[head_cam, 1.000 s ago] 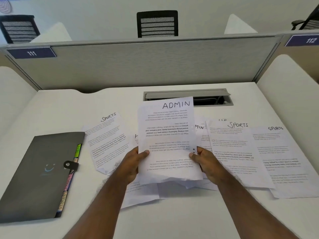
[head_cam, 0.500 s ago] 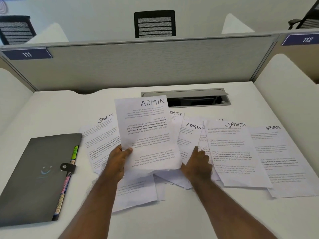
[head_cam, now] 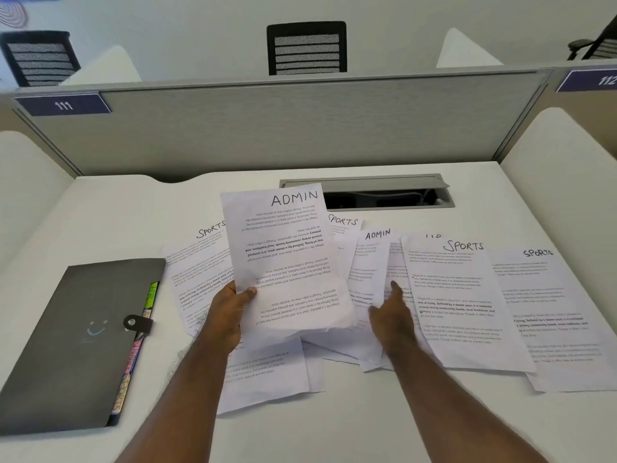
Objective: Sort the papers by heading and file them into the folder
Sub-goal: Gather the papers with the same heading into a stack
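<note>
The left hand (head_cam: 227,315) pinches a raised stack of white printed sheets headed ADMIN (head_cam: 287,262) at its lower left corner, thumb curled over the front. The right hand (head_cam: 392,319) lies flat with straight fingers on a second white sheet headed ADMIN (head_cam: 369,262), among the overlapping thin white papers headed SPORTS (head_cam: 464,295) spread across the smooth white desk (head_cam: 334,429). The flat dark grey folder with a snap tab (head_cam: 76,342) lies shut at the left of the desk, coloured labelled divider edges showing along its right side.
</note>
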`<state>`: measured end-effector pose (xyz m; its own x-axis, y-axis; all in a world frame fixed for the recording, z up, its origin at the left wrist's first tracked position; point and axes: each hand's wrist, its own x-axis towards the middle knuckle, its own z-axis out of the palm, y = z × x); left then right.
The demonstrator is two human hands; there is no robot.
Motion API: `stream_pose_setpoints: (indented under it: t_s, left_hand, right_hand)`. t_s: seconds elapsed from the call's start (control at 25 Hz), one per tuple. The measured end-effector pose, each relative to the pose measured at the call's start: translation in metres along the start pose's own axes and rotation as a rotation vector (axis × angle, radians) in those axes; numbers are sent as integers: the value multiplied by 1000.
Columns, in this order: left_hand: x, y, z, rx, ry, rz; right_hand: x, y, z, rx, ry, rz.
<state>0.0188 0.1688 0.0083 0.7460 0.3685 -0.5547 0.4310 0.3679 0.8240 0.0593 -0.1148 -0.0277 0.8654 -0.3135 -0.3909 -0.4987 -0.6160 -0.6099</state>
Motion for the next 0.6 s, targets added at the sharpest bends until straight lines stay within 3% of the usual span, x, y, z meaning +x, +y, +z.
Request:
stream_pose_setpoints:
  t_s: [0.24, 0.4, 0.6]
  left_hand:
    - [3, -4, -2, 12, -3, -17]
    - [4, -9, 3, 33, -24, -23]
    - [3, -14, 20, 85, -51, -8]
  right_hand:
    - [33, 20, -81, 61, 67, -145]
    - [52, 38, -147, 102, 153, -138]
    - [60, 37, -177, 495, 131, -87]
